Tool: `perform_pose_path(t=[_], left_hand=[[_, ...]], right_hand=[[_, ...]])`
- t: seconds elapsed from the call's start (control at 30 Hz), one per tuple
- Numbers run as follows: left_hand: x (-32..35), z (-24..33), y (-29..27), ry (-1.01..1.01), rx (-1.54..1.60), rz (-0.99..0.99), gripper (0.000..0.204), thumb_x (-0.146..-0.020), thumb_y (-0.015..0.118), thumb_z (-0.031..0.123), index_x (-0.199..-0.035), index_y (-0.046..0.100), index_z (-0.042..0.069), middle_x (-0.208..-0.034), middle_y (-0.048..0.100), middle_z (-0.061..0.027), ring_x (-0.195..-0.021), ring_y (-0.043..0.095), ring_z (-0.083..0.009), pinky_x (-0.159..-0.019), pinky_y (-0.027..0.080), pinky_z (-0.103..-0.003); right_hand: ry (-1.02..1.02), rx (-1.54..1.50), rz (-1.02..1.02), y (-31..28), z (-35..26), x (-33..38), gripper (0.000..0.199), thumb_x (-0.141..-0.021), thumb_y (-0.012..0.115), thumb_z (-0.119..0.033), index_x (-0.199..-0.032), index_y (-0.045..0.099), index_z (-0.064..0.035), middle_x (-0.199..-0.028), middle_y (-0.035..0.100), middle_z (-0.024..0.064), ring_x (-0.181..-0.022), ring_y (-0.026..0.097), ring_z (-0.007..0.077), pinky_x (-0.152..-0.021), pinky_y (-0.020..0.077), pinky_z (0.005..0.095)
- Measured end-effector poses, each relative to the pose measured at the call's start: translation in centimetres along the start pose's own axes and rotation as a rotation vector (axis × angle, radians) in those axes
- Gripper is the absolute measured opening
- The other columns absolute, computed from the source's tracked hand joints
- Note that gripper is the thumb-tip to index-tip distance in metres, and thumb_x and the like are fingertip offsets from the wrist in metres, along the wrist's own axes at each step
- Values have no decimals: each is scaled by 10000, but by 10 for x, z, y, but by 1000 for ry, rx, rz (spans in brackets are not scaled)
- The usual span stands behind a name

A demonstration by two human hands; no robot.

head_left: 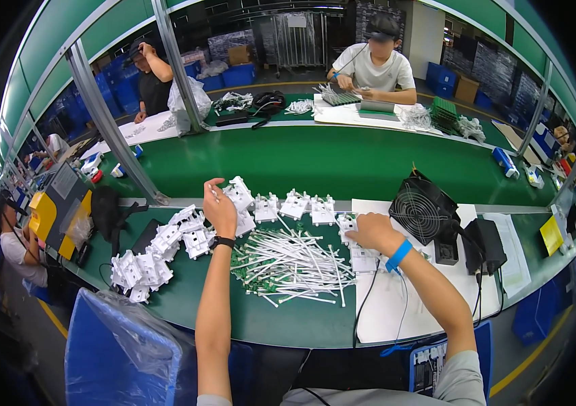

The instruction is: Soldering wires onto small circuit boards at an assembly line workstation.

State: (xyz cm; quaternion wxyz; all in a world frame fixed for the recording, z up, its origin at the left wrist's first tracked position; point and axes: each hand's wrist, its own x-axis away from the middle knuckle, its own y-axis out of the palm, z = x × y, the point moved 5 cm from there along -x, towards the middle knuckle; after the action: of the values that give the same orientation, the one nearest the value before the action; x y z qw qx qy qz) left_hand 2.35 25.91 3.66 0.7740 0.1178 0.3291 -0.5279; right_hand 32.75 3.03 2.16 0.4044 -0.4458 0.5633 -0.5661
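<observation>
Lifting white plastic part (pixel 237 193), left hand (pixel 219 211) closed round it; right hand (pixel 372 232) rested flat, fingers spread, on part (pixel 362 259) on surface (pixel 288 318), steadied beside white stick pile (pixel 288 260).

white plastic parts (pixel 166 243) | green table (pixel 328 162) | black fan (pixel 423 213) | blue wristband (pixel 399 255)

Single head-worn fisheye view, looking steeply down, close over the green workbench (pixel 315 318).

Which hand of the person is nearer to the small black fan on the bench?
Right. The right hand rests just left of the black fan; the left hand is far to its left, holding a white plastic part.
</observation>
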Motion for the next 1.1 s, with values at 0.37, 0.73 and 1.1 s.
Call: perform_pose_path(t=[0.37,0.73,1.1], left_hand=[[9,5,0,-52,-43,-57,251,-1059,430,194,-1063,661,95,-955,705,-150,-871,665,-373,-757,488,-454],[11,13,-2,-77,8,-52,243,-1040,447,122,-1032,675,41,-809,618,-113,-742,572,-241,-710,447,-372],[13,15,-2,-88,19,-50,241,-1040,447,121,-1035,673,38,-899,664,-154,-843,624,-302,-788,470,-395]], right_hand=[[52,-225,189,16,1,0,264,-774,768,-295,-746,739,-35,-793,726,206,-786,713,383,-747,566,468],[107,-303,425,12,13,0,157,-822,710,-161,-875,694,-15,-841,718,206,-827,699,385,-752,547,504],[130,-641,602,-18,24,-3,102,-873,679,-114,-919,697,-24,-789,709,197,-764,689,385,-695,528,500]])
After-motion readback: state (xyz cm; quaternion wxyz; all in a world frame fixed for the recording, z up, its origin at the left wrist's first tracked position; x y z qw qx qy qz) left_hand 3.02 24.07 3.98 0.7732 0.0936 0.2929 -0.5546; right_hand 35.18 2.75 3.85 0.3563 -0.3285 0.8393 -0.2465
